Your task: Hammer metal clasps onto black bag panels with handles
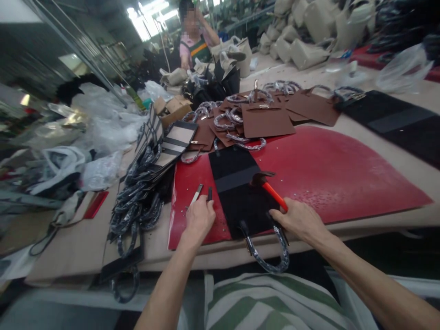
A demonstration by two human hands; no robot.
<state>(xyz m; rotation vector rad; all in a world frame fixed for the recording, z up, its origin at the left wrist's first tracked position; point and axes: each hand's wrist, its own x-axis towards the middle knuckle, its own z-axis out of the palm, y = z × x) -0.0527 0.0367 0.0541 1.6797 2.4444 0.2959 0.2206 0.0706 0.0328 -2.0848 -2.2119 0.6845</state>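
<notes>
My right hand (297, 219) is wrapped round the orange handle of a hammer (274, 195), whose dark head lies over a black bag panel (237, 183). The panel rests on a red mat (343, 178), and its wrapped handle (270, 266) hangs over the table's front edge. Left of the panel, my left hand (200, 219) is closed by a short black tool (209, 193) that sticks up at its fingertips. A thin metal tool (196, 194) lies beside that hand; whether the fingers touch it is unclear.
Black bag pieces with wrapped handles (137, 197) are heaped at the left. Brown panels (266, 121) lie behind the mat, another black panel (395, 119) at the right. A person (195, 41) is across the table near beige bags (309, 50).
</notes>
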